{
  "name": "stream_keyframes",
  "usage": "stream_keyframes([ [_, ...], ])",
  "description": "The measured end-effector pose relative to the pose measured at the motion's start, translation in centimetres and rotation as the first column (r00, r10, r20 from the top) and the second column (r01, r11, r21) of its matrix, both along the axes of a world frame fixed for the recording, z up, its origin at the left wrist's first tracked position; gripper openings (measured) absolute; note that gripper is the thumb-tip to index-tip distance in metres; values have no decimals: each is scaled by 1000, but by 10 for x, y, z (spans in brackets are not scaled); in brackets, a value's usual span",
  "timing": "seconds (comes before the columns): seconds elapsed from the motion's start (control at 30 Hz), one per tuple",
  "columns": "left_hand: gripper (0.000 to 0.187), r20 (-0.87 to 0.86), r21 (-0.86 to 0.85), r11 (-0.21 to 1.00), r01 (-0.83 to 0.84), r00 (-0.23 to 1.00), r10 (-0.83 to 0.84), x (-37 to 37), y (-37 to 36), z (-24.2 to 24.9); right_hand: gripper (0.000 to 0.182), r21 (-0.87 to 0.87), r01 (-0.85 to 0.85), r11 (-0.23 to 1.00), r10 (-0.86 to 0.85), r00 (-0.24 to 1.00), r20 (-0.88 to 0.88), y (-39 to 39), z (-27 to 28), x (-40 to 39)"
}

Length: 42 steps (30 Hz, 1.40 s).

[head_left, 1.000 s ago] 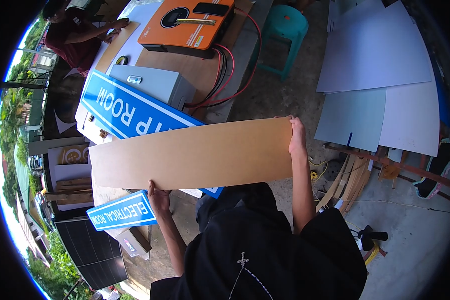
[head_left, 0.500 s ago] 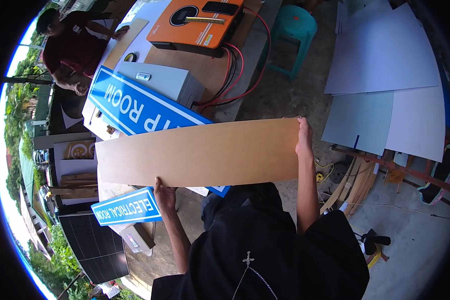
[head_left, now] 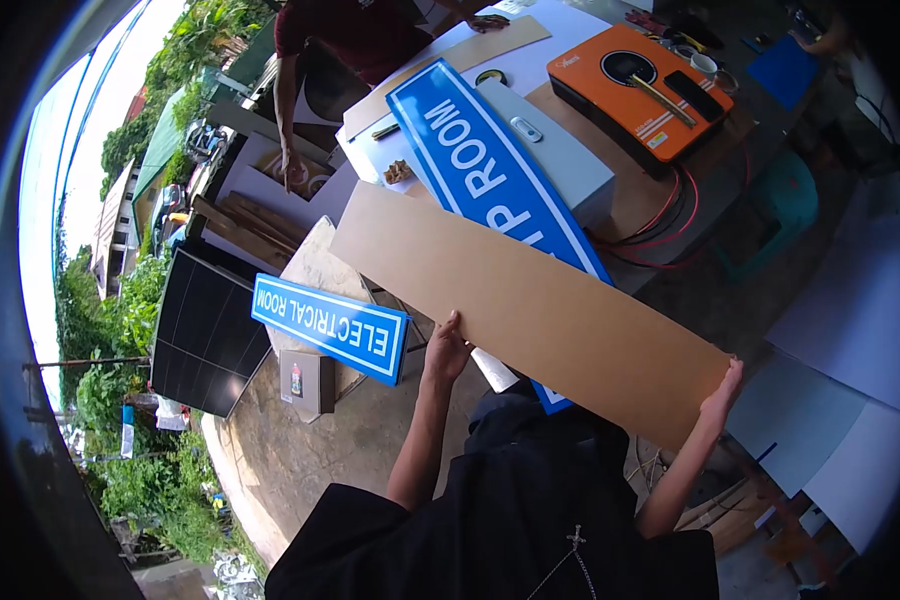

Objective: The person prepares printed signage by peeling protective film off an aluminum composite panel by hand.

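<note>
A long, flat brown board [head_left: 520,300] slants across the middle of the head view, high on the left and low on the right. My left hand [head_left: 448,350] grips its lower long edge, thumb on the upper face. At the right end, my right hand [head_left: 722,392] is closed round the short edge. Both hands' other fingers are partly hidden by the board. Beneath it lies a blue sign [head_left: 470,150] with white letters, partly covered. Left of my left hand rests a smaller blue "ELECTRICAL ROOM" sign [head_left: 330,325].
An orange inverter-like box [head_left: 610,80] with a phone and tape measure on top sits on the table, near a grey metal box [head_left: 560,155]. Across the table stands a person in a dark red shirt [head_left: 355,40]. A small box [head_left: 307,380], a solar panel [head_left: 205,330] and a teal stool [head_left: 785,215] are around.
My view has turned, so the board now slopes down to the right. Both hands keep hold of it. The other person's near arm now hangs down.
</note>
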<state>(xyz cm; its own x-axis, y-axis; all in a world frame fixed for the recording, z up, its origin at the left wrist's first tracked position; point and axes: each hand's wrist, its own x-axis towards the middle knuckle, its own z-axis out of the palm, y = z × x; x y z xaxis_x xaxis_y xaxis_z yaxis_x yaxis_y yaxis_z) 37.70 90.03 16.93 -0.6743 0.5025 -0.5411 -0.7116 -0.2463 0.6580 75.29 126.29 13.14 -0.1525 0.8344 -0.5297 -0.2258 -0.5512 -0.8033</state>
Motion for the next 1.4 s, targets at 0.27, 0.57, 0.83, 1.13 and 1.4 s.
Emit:
stream_keyframes([
  [0.27, 59, 44, -23, 999, -37, 998, 38, 5, 6, 17, 33, 119, -46, 992, 19, 975, 220, -10, 23, -8],
  [0.57, 50, -2, -79, 993, -83, 997, 83, 9, 12, 26, 23, 3, -123, 992, 122, 985, 125, 0, 12, -1],
  [0.83, 39, 28, 166, 983, 73, 997, -78, -6, -6, -15, 33, -57, 86, 995, -89, 994, -62, 3, 15, -1],
  [1.13, 48, -1, -25, 999, -33, 999, 33, 4, 5, 10, 49, -70, -171, 983, 171, 985, 5, -24, 54, -17],
  [1.4, 55, 35, 63, 997, -43, 999, 41, 7, 5, 7, 46, -43, -334, 942, 336, 925, 179, -22, 35, -62],
])
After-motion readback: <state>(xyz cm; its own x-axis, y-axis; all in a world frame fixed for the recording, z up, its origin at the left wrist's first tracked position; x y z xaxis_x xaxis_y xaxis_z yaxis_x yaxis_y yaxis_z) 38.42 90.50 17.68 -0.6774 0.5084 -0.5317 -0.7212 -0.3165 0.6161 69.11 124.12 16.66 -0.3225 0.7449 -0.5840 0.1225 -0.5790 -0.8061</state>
